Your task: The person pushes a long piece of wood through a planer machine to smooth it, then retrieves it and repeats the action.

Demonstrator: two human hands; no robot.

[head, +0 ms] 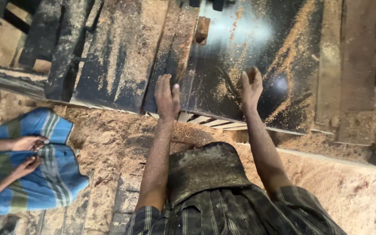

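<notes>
My left hand (166,96) lies flat, fingers together, on the near edge of a dark metal machine table (257,39) dusted with sawdust. My right hand (251,88) rests a little to the right on the same shiny plate, fingers loosely apart. Neither hand holds anything. A small wooden block (202,29) sits farther back along a seam in the table, beyond my left hand. Both forearms reach out from checked sleeves at the bottom of the view.
Thick sawdust (109,139) covers the floor below the table edge. At the left another person in a blue striped cloth (44,165) holds both hands (29,152) together. Worn wooden planks (355,74) run along the right side.
</notes>
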